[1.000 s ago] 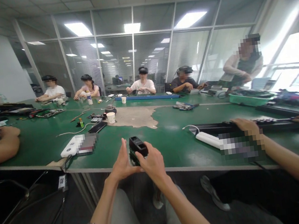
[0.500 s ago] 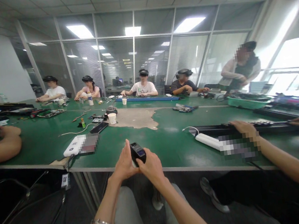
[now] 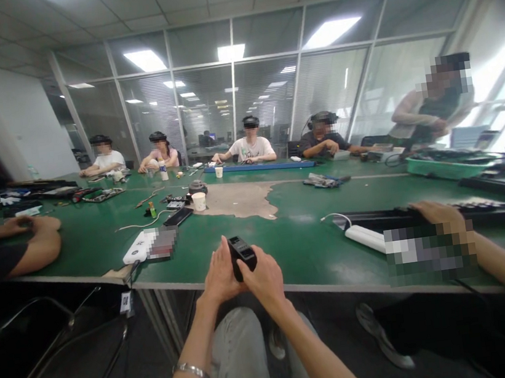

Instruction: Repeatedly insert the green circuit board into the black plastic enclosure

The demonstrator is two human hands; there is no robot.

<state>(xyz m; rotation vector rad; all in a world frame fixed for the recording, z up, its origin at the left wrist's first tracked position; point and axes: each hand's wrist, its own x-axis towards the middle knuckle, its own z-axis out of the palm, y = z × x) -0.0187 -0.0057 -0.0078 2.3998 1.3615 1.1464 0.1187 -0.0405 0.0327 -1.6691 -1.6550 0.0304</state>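
A small black handheld device (image 3: 243, 251) with a little screen and markings on its top face is held above the table's front edge. My left hand (image 3: 219, 274) cups it from the left, fingers pointing up along its side. My right hand (image 3: 267, 275) is closed around the right side, its thumb pressed to the near face. The device's underside is hidden by my hands, and I cannot tell its exact kind. A silver metal bracelet (image 3: 193, 373) circles my left wrist.
Left on the green table (image 3: 306, 244) lie a white power bank (image 3: 137, 249), a dark phone (image 3: 178, 217) and a paper cup (image 3: 199, 201). To the right are a white bar-shaped device (image 3: 365, 240) and a co-worker's hand (image 3: 443, 223). A green basket (image 3: 449, 168) stands farther back.
My view has turned slightly left, shifting the scene rightward in the picture. The device stays in both hands, its screen now looking darker.
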